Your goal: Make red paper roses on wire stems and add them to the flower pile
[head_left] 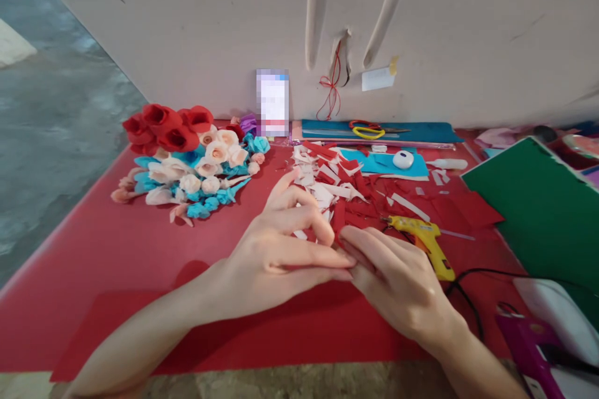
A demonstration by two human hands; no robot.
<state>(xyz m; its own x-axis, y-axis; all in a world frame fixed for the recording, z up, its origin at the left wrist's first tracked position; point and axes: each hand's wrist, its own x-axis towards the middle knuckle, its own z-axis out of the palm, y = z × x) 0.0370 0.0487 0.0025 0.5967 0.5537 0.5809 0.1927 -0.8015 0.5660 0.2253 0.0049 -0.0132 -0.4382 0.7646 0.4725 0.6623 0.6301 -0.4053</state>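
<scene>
Red tabletop [93, 243], left hand [281, 249] and right hand [402, 280] fingertip to fingertip

Artificial flowers [218, 153] in red, cream and blue are heaped at left. Next, the left thumb and forefinger meet the curled right fingers; whether they grip anything I cannot tell. Red and white scraps [334, 190] lie just beyond both hands, a yellow glue gun [435, 246] just beside the right, a green sheet [538, 212] farther right

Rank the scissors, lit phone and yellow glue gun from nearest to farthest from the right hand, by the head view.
From the right hand:
1. Yellow glue gun: just beyond the knuckles, slightly right.
2. Scissors: ahead, near the wall.
3. Lit phone: upright by the wall, ahead and well left.
</scene>
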